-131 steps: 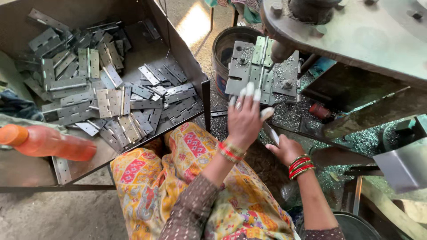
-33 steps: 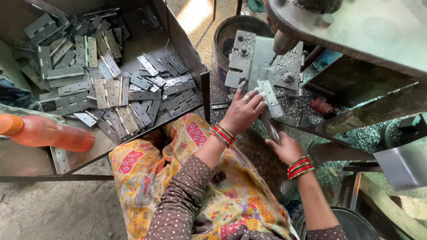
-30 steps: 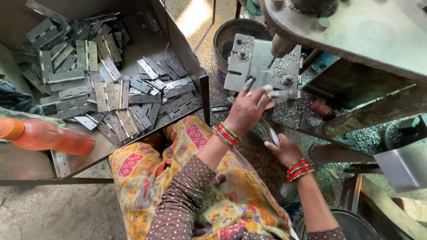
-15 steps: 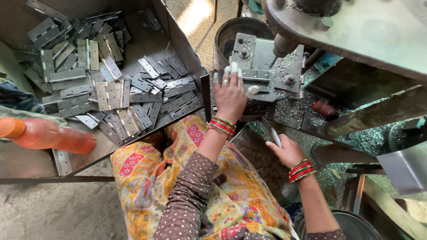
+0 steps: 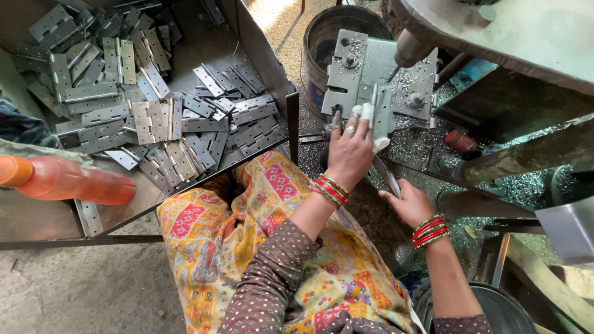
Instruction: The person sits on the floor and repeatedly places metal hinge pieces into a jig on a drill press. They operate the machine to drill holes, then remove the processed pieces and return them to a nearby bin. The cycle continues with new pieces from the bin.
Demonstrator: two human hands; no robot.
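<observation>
My left hand [image 5: 349,151], with white tape on its fingertips, is closed on a grey metal hinge [image 5: 378,108] and holds it against the steel jig plate [image 5: 346,74] under the drill spindle [image 5: 409,48]. My right hand [image 5: 405,203] rests lower, beside my knee, and grips another flat metal hinge [image 5: 387,176] that points up toward the plate. Both wrists wear red bangles. Metal shavings cover the plate and the machine bed.
A metal tray [image 5: 260,46] on the left holds several loose hinges [image 5: 154,120]. An orange plastic bottle [image 5: 62,180] lies at its near edge. A round drum [image 5: 322,37] stands behind the jig. The machine's large green table [image 5: 513,37] overhangs the upper right.
My left hand has shifted slightly right from the jig's left side and now holds a hinge against the plate. My right hand has stayed low with its hinge.
</observation>
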